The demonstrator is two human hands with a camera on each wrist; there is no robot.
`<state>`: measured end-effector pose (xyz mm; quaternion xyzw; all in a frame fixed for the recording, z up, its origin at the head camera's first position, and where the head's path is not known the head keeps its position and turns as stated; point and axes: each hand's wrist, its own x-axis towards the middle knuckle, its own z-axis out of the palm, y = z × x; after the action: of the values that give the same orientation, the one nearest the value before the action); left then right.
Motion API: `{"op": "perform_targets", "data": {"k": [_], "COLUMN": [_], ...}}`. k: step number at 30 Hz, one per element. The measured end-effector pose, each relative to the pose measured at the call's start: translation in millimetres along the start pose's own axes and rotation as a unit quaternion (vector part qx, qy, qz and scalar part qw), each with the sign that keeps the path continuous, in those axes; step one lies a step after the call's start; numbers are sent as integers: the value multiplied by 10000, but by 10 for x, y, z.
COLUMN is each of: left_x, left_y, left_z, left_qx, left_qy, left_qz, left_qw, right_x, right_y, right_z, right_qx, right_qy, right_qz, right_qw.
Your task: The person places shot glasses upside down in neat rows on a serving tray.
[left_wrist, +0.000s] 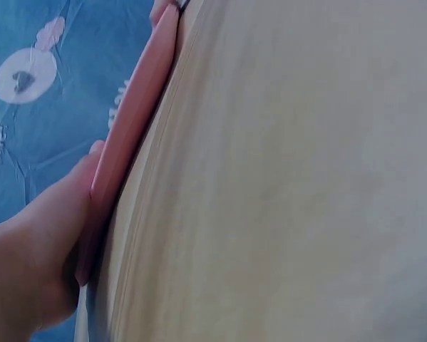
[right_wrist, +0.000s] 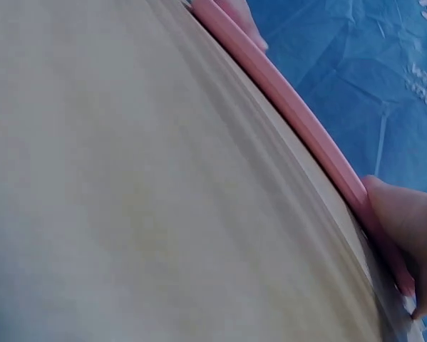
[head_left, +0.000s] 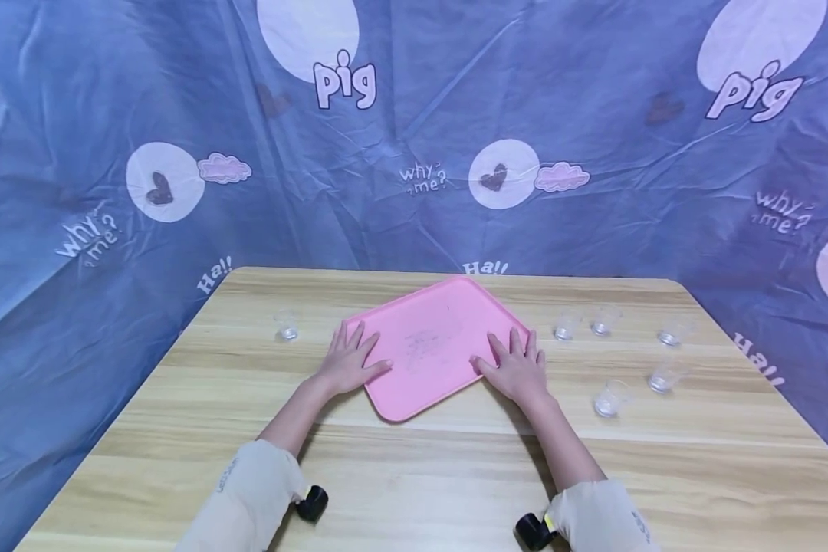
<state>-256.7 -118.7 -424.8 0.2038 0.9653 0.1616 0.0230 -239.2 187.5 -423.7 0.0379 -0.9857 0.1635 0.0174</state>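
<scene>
A pink rectangular tray (head_left: 435, 337) lies turned at an angle on the wooden table. At its left end, my left hand (head_left: 347, 364) rests with fingers spread and the thumb over the inside. My right hand (head_left: 519, 368) touches the right edge, its fingers spread too and its thumb at the near rim. In the left wrist view the tray's rim (left_wrist: 131, 128) shows edge-on beside the left hand (left_wrist: 45, 242). The right wrist view gives the same rim (right_wrist: 299, 114) from the other side, against the right hand (right_wrist: 405, 221).
A small clear glass (head_left: 287, 328) stands left of the tray on the table (head_left: 428, 483). Several more are scattered on the right, among them a near glass (head_left: 609, 402) and a far glass (head_left: 671, 334). A blue printed cloth (head_left: 386, 215) hangs behind the table.
</scene>
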Motion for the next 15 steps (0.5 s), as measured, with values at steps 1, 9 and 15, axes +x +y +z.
{"op": "perform_targets", "data": {"k": [1,9,15], "left_x": [17,110,115], "left_y": [-34,-233,-108], "left_z": [-2,-39,-79], "left_qx": [-15,-29,239], "left_qy": [43,102,-88], "left_qz": [64,299,199], "left_qw": [10000,9995,9995], "right_x": [-17,-144,-70], "right_y": [-32,-244,-168], "right_z": [3,23,-31], "right_qx": [-22,-125,-1], "right_qy": [-2,-194,137], "right_qz": [79,582,473], "right_qw": [10000,9980,9988]}}
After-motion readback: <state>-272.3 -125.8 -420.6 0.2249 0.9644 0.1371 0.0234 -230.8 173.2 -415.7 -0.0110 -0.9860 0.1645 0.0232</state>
